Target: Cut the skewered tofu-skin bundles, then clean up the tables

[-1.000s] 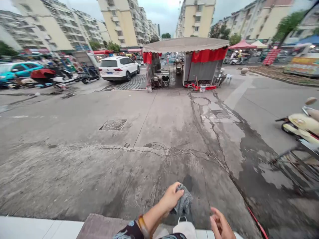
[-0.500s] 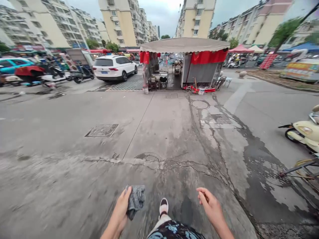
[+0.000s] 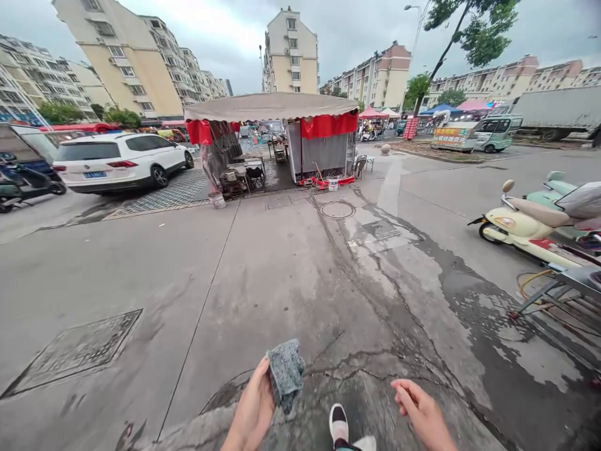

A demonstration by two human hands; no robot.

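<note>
While the person's left hand point(image 3: 256, 401) grasps a crumpled grey cloth point(image 3: 286, 374) by its left edge, the right hand point(image 3: 420, 410) hangs well apart from it, its fingers loosely curled and its grip released. The cloth is at the near side of the scene, held above the cracked pavement point(image 3: 263, 263), to the left of a dark-and-white shoe point(image 3: 339, 421) that shows between the two hands. A rectangular metal cover point(image 3: 79, 351) lies in the pavement to the near left, and a round cover point(image 3: 337, 210) lies farther off. Beyond that stands a stall point(image 3: 328, 125) with a beige canopy and red cloth trim, a white bucket point(image 3: 333, 185) before it. To the far left, a white car point(image 3: 126, 160) is beside the stall. On the right are a cream scooter point(image 3: 521, 228) and, nearer, a metal frame point(image 3: 568, 288). Apartment buildings point(image 3: 141, 69) rise at the far side.
</note>
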